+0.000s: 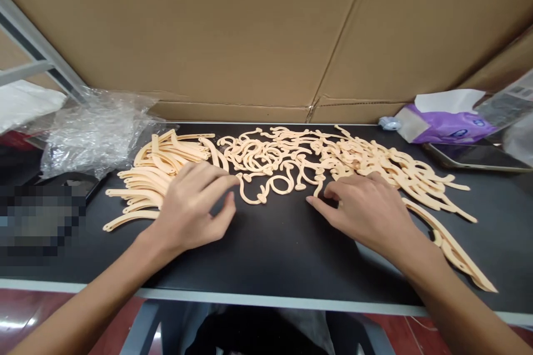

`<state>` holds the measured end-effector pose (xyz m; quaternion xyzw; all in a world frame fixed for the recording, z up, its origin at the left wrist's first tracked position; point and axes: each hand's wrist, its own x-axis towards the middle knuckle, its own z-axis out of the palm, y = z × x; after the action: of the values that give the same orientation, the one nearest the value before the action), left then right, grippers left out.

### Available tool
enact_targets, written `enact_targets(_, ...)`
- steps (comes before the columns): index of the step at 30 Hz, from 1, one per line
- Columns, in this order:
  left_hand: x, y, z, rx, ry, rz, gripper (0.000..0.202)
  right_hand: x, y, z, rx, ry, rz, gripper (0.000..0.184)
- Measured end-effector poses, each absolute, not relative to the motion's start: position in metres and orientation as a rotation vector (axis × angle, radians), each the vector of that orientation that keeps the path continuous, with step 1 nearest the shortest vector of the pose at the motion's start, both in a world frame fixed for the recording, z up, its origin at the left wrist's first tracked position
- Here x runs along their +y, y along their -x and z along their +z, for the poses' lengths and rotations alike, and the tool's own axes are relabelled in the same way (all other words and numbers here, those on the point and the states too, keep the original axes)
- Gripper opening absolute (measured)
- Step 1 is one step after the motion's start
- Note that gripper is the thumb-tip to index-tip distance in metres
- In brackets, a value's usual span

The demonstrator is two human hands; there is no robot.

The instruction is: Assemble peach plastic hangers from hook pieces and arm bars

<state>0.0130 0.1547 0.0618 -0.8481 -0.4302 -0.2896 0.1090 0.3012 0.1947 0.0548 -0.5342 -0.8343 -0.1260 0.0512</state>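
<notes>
A sprawl of pale orange curved plastic strips (291, 158) covers the back of the black table (266, 255). A stacked fan of longer arcs (145, 183) lies at the left, and a long strip (453, 244) runs under my right wrist. My left hand (191, 205) rests palm down beside the fan, fingers apart and reaching toward a hooked piece (254, 194), holding nothing. My right hand (366, 205) lies flat with fingers stretched toward the looped pieces in the middle, its fingertips touching the table.
A cardboard wall (250, 28) closes off the back. Crumpled clear plastic wrap (91, 133) sits at the left near a dark device (75, 183). At the right are a purple tissue pack (445, 122) and a phone (474, 156). A metal frame bar (37, 50) rises at the left.
</notes>
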Motion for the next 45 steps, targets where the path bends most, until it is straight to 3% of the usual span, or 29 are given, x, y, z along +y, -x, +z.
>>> enact_targets(8, 0.141, 0.048, 0.082, -1.506, 2.317, -0.390, 0.040, 0.192, -0.300, 0.055, -2.575, 1.496, -0.422, 0.031)
enact_targets(18, 0.146, 0.039, 0.086, -1.412, 2.230, -0.103, 0.025, 0.197, -0.300, 0.056, -2.519, 1.556, -0.443, 0.030)
enact_targets(24, 0.154, 0.036, 0.099, -1.132, 2.144, -0.185, 0.019, 0.196, -0.300, 0.060, -2.448, 1.586, -0.413, 0.029)
enact_targets(27, 0.156, 0.033, 0.115, -1.002, 2.146, -0.427, 0.012, 0.196, -0.302, 0.062, -2.409, 1.584, -0.410, 0.028)
enact_targets(31, 0.149, 0.016, 0.135, -1.176, 2.002, -1.012, 0.037, 0.197, -0.306, 0.065, -2.272, 1.544, -0.396, 0.025)
enact_targets(36, 0.137, -0.017, 0.119, -1.563, 2.111, -1.567, 0.008, 0.198, -0.311, 0.069, -2.088, 1.391, -0.115, 0.018)
enact_targets(40, 0.130, -0.028, 0.078, -1.898, 2.510, -1.329, 0.012, 0.194, -0.310, 0.072, -2.025, 1.266, 0.355, 0.014)
enact_targets(45, 0.121, -0.018, 0.046, -1.519, 2.619, -0.987, 0.014, 0.189, -0.300, 0.070, -2.058, 1.216, 0.758, 0.018)
